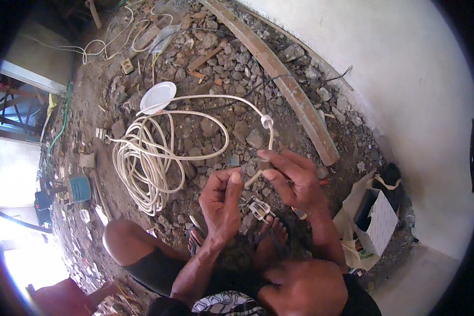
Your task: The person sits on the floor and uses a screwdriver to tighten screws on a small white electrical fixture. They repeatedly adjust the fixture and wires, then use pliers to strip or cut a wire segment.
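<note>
The right hand (297, 181) pinches a cream round cable (255, 179); the left hand (221, 197) pinches what seems a thin wire (242, 171). The cable's coil (130, 174) lies on grey stony rubble (237, 68) beside a flat white disc (158, 97), a long brown beam (282, 79) beyond.

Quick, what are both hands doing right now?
Left hand: closed in a pinch; what it pinches is too small to tell.
Right hand: closed, holding the white cable.

Cream cable (125, 163) lies loosely coiled on rubble (240, 63)
</note>
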Tool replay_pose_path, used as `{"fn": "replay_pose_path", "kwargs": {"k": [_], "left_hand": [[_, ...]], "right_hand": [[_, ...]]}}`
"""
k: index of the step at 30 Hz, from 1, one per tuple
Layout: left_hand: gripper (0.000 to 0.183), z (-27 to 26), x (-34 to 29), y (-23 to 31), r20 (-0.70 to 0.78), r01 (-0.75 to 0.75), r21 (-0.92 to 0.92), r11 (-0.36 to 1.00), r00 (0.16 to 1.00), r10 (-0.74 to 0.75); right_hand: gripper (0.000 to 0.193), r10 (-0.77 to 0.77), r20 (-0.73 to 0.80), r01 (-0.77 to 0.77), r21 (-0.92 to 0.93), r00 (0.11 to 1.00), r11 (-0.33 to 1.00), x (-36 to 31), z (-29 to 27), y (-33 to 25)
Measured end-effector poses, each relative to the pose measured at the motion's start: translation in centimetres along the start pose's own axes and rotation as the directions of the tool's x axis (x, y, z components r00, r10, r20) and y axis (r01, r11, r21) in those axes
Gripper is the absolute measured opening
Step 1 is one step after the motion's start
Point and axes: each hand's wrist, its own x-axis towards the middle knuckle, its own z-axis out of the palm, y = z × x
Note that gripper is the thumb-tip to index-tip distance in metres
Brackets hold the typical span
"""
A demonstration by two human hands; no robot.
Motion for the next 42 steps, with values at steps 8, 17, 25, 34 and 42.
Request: {"fn": "replay_pose_path", "kwargs": {"k": [8,17,25,34,42], "left_hand": [[0.02,-0.1,0.1,-0.6,0.035,-0.058,0.005,0.998,0.998,0.058],[0.022,0.0,-0.1,-1.0,0.044,-0.126,0.151,0.98,0.992,0.121],[0.019,-0.2,-0.2,-1.3,0.041,-0.156,0.146,0.977,0.988,0.151],[0.021,-0.3,-2.0,-0.7,0.062,-0.253,0.239,0.938,0.968,0.245],[0.017,-1.6,0.1,-0.8,0.062,-0.061,0.001,0.998,0.996,0.061]], "right_hand": [[0.036,-0.111,0.037,0.112,-0.046,0.993,0.993,-0.4,1.4,-0.1],[0.036,-0.127,0.049,0.131,-0.093,0.991,0.987,-0.1,1.6,-0.3],[0.034,-0.103,0.061,0.108,-0.093,0.993,0.99,-0.3,1.9,-0.1],[0.024,0.036,-0.269,-0.092,-0.201,0.962,0.975,-0.4,0.2,7.7],[0.026,0.048,-0.028,-0.044,0.132,0.998,0.99,-0.4,0.6,0.4]]}}
